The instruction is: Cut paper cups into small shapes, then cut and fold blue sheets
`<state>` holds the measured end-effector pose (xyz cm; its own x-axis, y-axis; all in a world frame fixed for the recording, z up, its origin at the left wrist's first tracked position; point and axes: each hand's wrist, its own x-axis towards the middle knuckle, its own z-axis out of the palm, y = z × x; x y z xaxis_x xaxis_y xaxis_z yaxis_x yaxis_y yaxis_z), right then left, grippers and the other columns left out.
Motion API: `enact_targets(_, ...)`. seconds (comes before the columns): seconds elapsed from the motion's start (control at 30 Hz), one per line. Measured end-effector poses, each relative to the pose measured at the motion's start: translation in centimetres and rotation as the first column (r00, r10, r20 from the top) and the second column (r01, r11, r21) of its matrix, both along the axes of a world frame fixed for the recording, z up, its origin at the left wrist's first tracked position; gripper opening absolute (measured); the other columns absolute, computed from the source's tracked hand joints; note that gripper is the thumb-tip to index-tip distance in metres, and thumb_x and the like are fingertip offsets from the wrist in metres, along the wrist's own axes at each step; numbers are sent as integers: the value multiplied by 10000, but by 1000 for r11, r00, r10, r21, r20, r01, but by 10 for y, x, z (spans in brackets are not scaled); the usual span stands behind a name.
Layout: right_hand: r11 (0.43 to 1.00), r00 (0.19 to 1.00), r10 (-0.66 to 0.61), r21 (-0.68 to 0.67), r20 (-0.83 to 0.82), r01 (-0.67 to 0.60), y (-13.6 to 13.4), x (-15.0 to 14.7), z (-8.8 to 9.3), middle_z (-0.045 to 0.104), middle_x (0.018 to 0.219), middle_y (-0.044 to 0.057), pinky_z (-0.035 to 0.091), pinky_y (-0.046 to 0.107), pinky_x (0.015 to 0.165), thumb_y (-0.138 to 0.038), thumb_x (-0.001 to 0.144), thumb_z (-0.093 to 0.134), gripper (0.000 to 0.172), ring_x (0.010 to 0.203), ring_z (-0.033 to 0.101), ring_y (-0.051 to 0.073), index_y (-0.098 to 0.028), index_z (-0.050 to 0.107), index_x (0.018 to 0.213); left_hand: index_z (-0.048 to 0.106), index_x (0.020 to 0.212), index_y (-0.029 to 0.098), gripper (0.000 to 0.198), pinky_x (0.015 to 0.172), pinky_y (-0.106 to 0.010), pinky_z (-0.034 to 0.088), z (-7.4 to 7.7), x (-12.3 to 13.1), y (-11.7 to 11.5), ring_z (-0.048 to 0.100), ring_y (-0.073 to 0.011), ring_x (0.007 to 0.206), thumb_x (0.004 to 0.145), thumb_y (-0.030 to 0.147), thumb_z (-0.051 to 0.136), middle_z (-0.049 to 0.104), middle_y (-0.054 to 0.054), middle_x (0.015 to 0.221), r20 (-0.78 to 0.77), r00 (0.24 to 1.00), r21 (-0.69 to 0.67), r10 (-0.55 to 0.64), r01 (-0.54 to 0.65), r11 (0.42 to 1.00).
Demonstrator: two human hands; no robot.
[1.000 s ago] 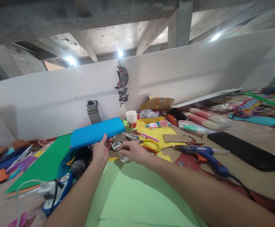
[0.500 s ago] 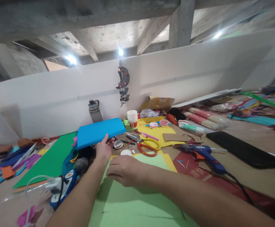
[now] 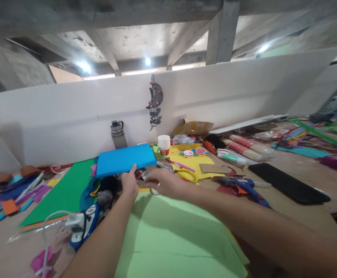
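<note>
My left hand [image 3: 130,184] grips the near edge of a bright blue sheet [image 3: 124,159], thumb on top and the other fingers underneath. The blue sheet is tilted up above a green sheet and dark yarn. My right hand [image 3: 165,182] is just right of the left, palm down. Its fingers are loosely bent and apart from the thumb, and nothing shows clearly between them. A small white disc [image 3: 155,190] peeks out below it. Pale green paper [image 3: 174,235] with a dark line lies under my forearms. Yellow-handled scissors [image 3: 190,175] are partly covered by my right hand.
A blue glue gun [image 3: 251,187] and a black slab-like object [image 3: 287,183] lie to the right. Behind stand paper cups [image 3: 164,143] and a grey bottle [image 3: 118,135] by a white partition [image 3: 70,116]. A power strip [image 3: 84,227] sits left, near a green sheet [image 3: 58,193].
My right hand has moved forward and right, off the pale green paper and over the scissors. That paper's right edge now covers more of the red card. The left hand still holds the blue sheet.
</note>
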<state>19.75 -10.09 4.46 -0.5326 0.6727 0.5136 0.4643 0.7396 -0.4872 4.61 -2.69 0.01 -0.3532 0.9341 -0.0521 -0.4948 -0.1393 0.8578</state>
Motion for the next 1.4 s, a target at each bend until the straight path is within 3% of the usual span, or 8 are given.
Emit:
enact_targets(0.1, 953, 957, -283, -133, -65, 272, 19, 38, 16, 723, 792, 28, 418, 247, 628, -261, 837, 595, 152, 703, 624, 164, -189, 728, 850, 551, 681, 128, 156, 437, -190, 449, 1, 1, 0, 569, -103, 415, 702, 165, 701, 586, 21, 499, -23, 999, 20, 31, -30, 999)
enact_targets(0.2, 850, 870, -477, -187, 122, 492, 34, 74, 21, 715, 779, 41, 398, 248, 614, -265, 820, 604, 149, 691, 615, 167, -173, 720, 812, 558, 692, 126, 137, 433, -187, 441, 0, 2, 1, 567, -101, 410, 710, 175, 685, 591, 18, 506, -31, 999, -3, 32, -32, 999)
enact_targets(0.37, 739, 690, -494, -161, 529, 654, 29, 92, 13, 719, 975, 115, 411, 262, 641, -319, 812, 624, 271, 833, 652, 215, -166, 707, 1019, 552, 633, 133, 187, 435, -201, 434, -9, 0, 3, 548, -103, 399, 688, 215, 710, 574, 21, 477, -65, 997, 17, 37, -36, 999)
enact_targets(0.5, 700, 582, -407, -168, 704, 694, 13, 80, 9, 698, 1019, 172, 425, 288, 631, -350, 848, 569, 373, 852, 674, 253, -136, 643, 1144, 540, 564, 141, 241, 433, -210, 419, -16, -3, 6, 526, -102, 390, 706, 265, 690, 580, -7, 454, -172, 984, 45, 43, -35, 998)
enact_targets(0.73, 712, 548, -352, -163, 759, 683, 20, 68, -7, 676, 1095, 192, 464, 300, 718, -279, 783, 673, 335, 983, 655, 288, -123, 641, 1078, 530, 525, 156, 296, 459, -248, 422, -22, -7, 10, 532, -124, 421, 653, 354, 709, 573, -12, 453, -239, 968, 71, 80, -65, 995)
enact_targets(1.03, 711, 581, -371, -180, 725, 680, 27, 76, -16, 681, 1072, 173, 438, 252, 620, -233, 757, 662, 493, 922, 673, 258, -126, 558, 1228, 524, 509, 164, 334, 469, -258, 413, -29, -13, 17, 516, -122, 431, 651, 418, 688, 574, -22, 458, -320, 944, 62, 85, -69, 996)
enact_targets(1.27, 728, 638, -408, -188, 653, 659, 35, 92, -14, 712, 1050, 113, 440, 237, 620, -338, 823, 610, 364, 857, 679, 216, -180, 657, 1148, 528, 527, 160, 331, 462, -257, 407, -28, -12, 16, 515, -123, 426, 639, 430, 686, 570, -18, 462, -341, 935, 52, 97, -84, 995)
enact_targets(1.4, 698, 603, -531, -96, 596, 709, 57, 124, -2, 719, 1071, 82, 445, 224, 719, -290, 903, 478, 305, 929, 661, 190, -197, 694, 1096, 535, 540, 156, 321, 469, -261, 415, -25, -11, 14, 517, -124, 432, 650, 420, 682, 570, -21, 470, -342, 933, 59, 114, -100, 993)
